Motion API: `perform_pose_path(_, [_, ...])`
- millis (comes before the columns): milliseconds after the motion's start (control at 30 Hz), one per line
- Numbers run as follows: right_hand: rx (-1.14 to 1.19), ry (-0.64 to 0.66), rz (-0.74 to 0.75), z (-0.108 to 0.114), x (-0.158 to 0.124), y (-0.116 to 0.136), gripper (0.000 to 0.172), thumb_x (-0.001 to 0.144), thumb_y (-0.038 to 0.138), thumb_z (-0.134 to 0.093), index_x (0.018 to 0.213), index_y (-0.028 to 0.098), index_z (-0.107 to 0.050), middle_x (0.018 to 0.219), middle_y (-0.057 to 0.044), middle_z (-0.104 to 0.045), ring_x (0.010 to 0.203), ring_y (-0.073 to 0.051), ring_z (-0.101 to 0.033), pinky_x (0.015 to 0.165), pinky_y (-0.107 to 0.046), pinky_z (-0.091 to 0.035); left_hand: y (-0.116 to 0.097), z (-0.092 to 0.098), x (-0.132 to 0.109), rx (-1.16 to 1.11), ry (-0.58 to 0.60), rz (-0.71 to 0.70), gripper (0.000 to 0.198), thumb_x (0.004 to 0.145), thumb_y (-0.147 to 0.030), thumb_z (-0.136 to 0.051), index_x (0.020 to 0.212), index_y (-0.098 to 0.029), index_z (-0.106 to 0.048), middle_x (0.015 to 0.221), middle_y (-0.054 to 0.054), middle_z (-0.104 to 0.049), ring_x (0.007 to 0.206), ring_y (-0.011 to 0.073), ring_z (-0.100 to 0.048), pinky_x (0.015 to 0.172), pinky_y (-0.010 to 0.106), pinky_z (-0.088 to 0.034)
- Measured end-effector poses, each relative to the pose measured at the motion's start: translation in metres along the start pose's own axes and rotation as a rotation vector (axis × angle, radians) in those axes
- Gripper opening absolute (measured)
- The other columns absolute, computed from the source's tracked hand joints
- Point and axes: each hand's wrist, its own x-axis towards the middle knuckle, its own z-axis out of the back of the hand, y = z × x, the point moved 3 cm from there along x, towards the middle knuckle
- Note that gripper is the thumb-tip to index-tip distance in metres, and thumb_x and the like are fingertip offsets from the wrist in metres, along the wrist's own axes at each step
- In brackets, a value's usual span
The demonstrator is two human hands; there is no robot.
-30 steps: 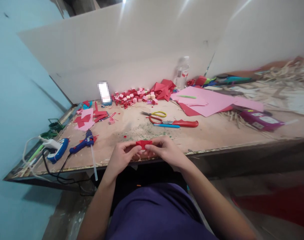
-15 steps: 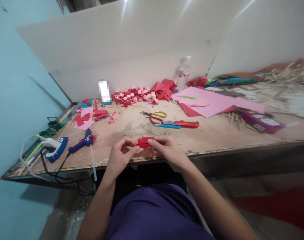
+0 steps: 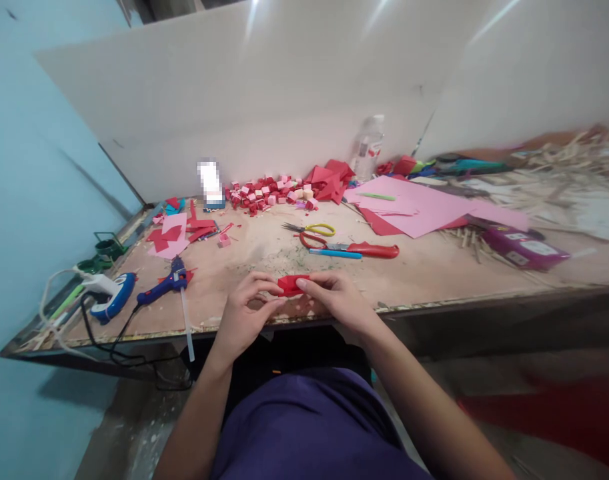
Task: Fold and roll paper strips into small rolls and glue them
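Observation:
A small piece of folded red paper is held just above the front edge of the workbench. My right hand grips its right end, thumb on top and the other fingers behind. At the left end, the fingertips and thumb of my left hand close in on the paper from both sides. Beyond my hands lie scissors with one yellow and one red handle, a red-handled tool and a blue pen.
Small red and pink paper cubes are heaped against the back board. A blue glue gun and a power strip with cords lie left. Pink sheets, a plastic bottle and a purple pack occupy the right.
My left fingers have shifted slightly right along the paper, and the thumb sits a little lower. The right hand keeps its grip. The view has moved slightly.

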Motion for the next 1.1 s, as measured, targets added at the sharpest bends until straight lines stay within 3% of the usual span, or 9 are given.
perform_pose_path(100, [0.032, 0.004, 0.013, 0.001, 0.000, 0.000, 0.043, 0.083, 0.058, -0.072, 0.084, 0.015, -0.077, 0.067, -0.005, -0.071, 0.059, -0.018, -0.061, 0.056, -0.028, -0.045, -0.003, 0.000, 0.000, 0.056, 0.001, -0.057, 0.014, 0.088, -0.012, -0.070, 0.081, -0.022, -0.078, 0.103, 0.005, -0.068, 0.100, 0.0177, -0.067, 0.087, 0.027, -0.057])
perform_pose_path(200, [0.000, -0.067, 0.062, 0.003, -0.001, 0.002, 0.042, 0.084, 0.056, -0.072, 0.074, 0.016, -0.072, 0.061, -0.001, -0.062, 0.056, -0.014, -0.053, 0.054, -0.026, -0.038, -0.002, 0.001, 0.000, 0.069, -0.006, -0.094, 0.022, 0.088, -0.007, -0.066, 0.077, -0.022, -0.078, 0.102, 0.005, -0.069, 0.099, 0.0177, -0.067, 0.089, 0.029, -0.056])
perform_pose_path(433, [-0.126, -0.086, 0.159, 0.001, -0.005, 0.009, 0.045, 0.090, 0.052, -0.065, 0.063, 0.016, -0.061, 0.058, 0.003, -0.044, 0.056, -0.011, -0.039, 0.054, -0.026, -0.030, 0.001, 0.003, -0.002, 0.031, -0.001, -0.071, 0.021, 0.087, -0.007, -0.060, 0.077, -0.019, -0.074, 0.103, 0.008, -0.070, 0.101, 0.0208, -0.069, 0.088, 0.031, -0.057])
perform_pose_path(567, [-0.135, -0.072, 0.208, -0.001, -0.007, 0.009, 0.043, 0.092, 0.051, -0.065, 0.068, 0.015, -0.066, 0.062, 0.001, -0.051, 0.059, -0.012, -0.044, 0.057, -0.026, -0.035, 0.001, 0.003, -0.001, -0.192, -0.009, 0.093, 0.010, 0.091, -0.024, -0.066, 0.097, -0.019, -0.073, 0.100, 0.008, -0.073, 0.087, 0.0198, -0.071, 0.072, 0.028, -0.059])
perform_pose_path(700, [-0.145, -0.019, 0.229, -0.003, -0.007, 0.008, 0.043, 0.092, 0.053, -0.065, 0.070, 0.015, -0.069, 0.063, 0.000, -0.056, 0.060, -0.013, -0.047, 0.058, -0.026, -0.038, 0.004, 0.001, 0.001, -0.131, -0.018, 0.214, 0.022, 0.087, -0.034, -0.075, 0.102, -0.017, -0.077, 0.095, 0.007, -0.079, 0.088, 0.0213, -0.074, 0.078, 0.028, -0.059])
perform_pose_path(833, [-0.147, 0.022, 0.238, -0.004, -0.006, 0.008, 0.040, 0.091, 0.050, -0.068, 0.072, 0.015, -0.071, 0.065, 0.000, -0.058, 0.062, -0.014, -0.049, 0.059, -0.027, -0.039, 0.010, 0.001, 0.002, -0.027, -0.007, 0.242, 0.021, 0.088, -0.036, -0.074, 0.089, -0.016, -0.080, 0.088, 0.006, -0.080, 0.082, 0.0201, -0.073, 0.078, 0.028, -0.057])
perform_pose_path(1100, [-0.146, 0.037, 0.257, -0.004, -0.006, 0.008, 0.035, 0.092, 0.042, -0.068, 0.072, 0.014, -0.072, 0.066, 0.000, -0.059, 0.062, -0.013, -0.049, 0.060, -0.026, -0.039, 0.006, 0.001, 0.000, -0.117, -0.020, 0.242, 0.024, 0.086, -0.036, -0.075, 0.099, -0.016, -0.078, 0.091, 0.006, -0.079, 0.083, 0.0202, -0.074, 0.075, 0.027, -0.059])
